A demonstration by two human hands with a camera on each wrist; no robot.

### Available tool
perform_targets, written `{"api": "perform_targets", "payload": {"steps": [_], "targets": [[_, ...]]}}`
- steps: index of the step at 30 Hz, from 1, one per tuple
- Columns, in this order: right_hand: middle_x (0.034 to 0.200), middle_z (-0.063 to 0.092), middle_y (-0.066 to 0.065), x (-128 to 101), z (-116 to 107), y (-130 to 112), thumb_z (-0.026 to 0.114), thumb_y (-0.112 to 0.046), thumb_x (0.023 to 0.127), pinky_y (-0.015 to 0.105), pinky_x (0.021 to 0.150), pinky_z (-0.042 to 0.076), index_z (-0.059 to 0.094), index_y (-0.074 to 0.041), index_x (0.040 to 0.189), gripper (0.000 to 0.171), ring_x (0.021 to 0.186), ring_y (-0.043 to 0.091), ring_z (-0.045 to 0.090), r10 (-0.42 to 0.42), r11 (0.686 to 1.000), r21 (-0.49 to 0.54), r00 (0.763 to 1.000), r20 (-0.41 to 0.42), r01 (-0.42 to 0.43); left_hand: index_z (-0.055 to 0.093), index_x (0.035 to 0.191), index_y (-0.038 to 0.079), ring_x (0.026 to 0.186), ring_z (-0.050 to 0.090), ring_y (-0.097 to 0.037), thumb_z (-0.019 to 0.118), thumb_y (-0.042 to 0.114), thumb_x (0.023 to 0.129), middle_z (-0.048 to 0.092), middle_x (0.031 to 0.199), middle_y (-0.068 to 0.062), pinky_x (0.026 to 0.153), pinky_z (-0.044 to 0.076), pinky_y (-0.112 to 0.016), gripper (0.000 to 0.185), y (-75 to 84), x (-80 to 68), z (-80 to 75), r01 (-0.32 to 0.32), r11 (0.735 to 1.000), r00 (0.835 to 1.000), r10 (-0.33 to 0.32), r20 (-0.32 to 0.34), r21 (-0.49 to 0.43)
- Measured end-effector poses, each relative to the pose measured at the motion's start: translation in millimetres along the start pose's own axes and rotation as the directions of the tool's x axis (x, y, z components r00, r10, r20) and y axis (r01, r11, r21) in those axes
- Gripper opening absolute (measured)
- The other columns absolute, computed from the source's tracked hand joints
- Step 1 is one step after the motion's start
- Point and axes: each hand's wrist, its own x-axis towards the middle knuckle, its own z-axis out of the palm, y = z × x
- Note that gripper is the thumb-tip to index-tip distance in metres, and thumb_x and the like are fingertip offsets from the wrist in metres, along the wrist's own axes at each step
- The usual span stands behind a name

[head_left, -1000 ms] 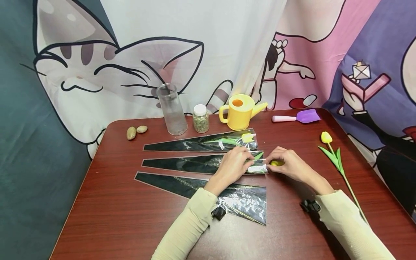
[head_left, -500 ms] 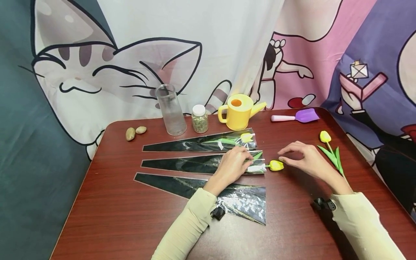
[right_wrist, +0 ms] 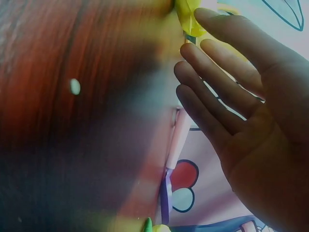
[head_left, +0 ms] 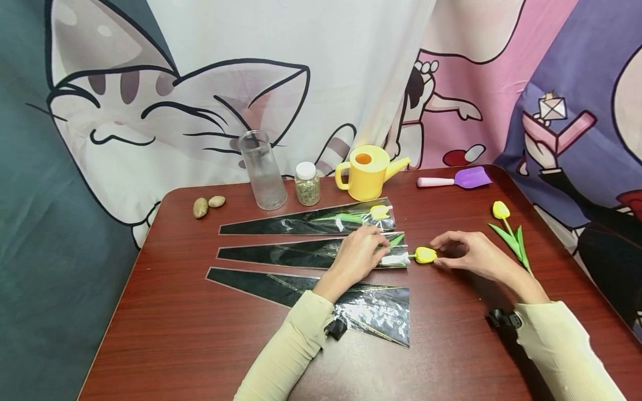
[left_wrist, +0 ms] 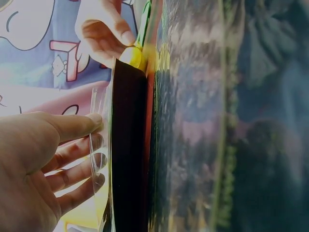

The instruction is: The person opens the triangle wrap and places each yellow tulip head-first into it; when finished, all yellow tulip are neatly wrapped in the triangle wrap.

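Note:
My left hand (head_left: 368, 250) rests flat on the wide end of the middle cellophane sleeve (head_left: 296, 254), fingers fairly straight against the film (left_wrist: 99, 145). A yellow tulip bud (head_left: 426, 255) sticks out of that sleeve's mouth, and its stem runs inside. The fingertips of my right hand (head_left: 446, 250) touch the bud from the right, and the fingers (right_wrist: 207, 63) look nearly straight. The bud (left_wrist: 133, 55) also shows beside the right fingertips in the left wrist view.
A second sleeve (head_left: 306, 224) behind holds another yellow tulip; a third sleeve (head_left: 361, 306) lies in front. A loose tulip (head_left: 511, 236) lies at the right. At the back of the table (head_left: 175, 334) stand a glass vase (head_left: 262, 170), jar (head_left: 307, 184), watering can (head_left: 368, 172), purple scoop (head_left: 458, 179) and stones (head_left: 208, 205).
My right hand left the bud and lifted away to the right, then came back so its fingertips touch the bud again. The left hand stayed on the sleeve.

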Motion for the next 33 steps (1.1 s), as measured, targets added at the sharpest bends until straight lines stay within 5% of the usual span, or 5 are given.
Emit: {"api": "perform_targets", "payload": {"steps": [19, 33], "targets": [[0.084, 0.068, -0.011, 0.1, 3.3, 0.5, 0.083, -0.009, 0.078, 0.029, 0.067, 0.056, 0.072, -0.016, 0.095, 0.021, 0.075, 0.007, 0.065, -0.039, 0.999, -0.022, 0.999, -0.005, 0.039, 0.077, 0.1, 0.023, 0.095, 0.058, -0.01, 0.07, 0.03, 0.092, 0.063, 0.101, 0.008, 0.08, 0.049, -0.025, 0.013, -1.7, 0.8, 0.9, -0.001, 1.0, 1.0, 0.001, 0.002, 0.006], [0.084, 0.069, -0.009, 12.2, 7.3, -9.6, 0.082, -0.016, 0.082, 0.026, 0.068, 0.055, 0.073, -0.018, 0.097, 0.018, 0.075, 0.01, 0.064, 0.034, 0.999, 0.019, 0.999, 0.022, -0.035, 0.077, 0.101, 0.022, 0.092, 0.056, -0.01, 0.069, 0.029, 0.094, 0.062, 0.099, 0.008, 0.08, 0.047, -0.024, 0.013, 0.1, 0.6, -1.4, -0.023, 1.0, 1.0, 0.023, -0.009, -0.017]]}}
